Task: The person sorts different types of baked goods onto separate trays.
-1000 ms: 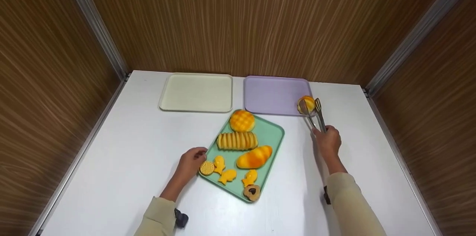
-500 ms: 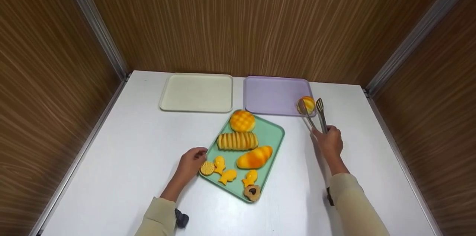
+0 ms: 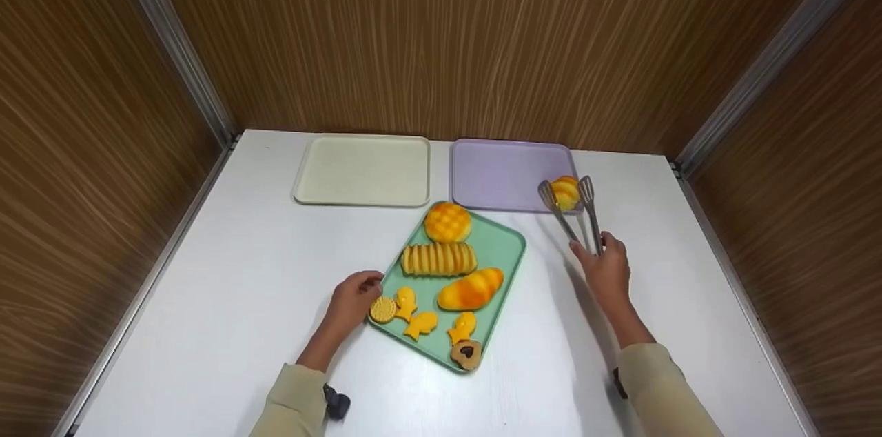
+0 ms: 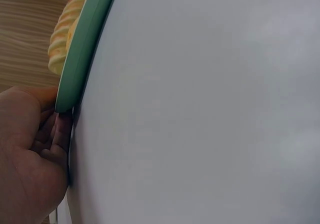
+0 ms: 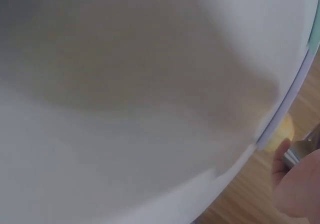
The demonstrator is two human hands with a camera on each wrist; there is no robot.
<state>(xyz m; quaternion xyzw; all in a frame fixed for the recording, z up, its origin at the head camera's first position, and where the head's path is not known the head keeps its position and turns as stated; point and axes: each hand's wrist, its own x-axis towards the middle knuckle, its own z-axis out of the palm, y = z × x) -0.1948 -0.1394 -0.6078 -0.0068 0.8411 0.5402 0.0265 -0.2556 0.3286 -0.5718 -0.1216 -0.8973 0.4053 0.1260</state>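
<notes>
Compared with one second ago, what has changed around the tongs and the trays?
The tongs in the right hand have spread wider: their left tip has moved left, so the tips now flank the bun at the purple tray. The left hand, green tray and food stay put.

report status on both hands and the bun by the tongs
Right hand holds tongs, open either side of bun at corner of purple tray. Left hand pinches edge of green tray. Nothing visibly blocking tongs.

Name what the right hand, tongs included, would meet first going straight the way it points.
Probably the bun at the near right corner of the purple tray, seen between the tips of the tongs. Height is unclear, so the tray's rim might come first.
</notes>
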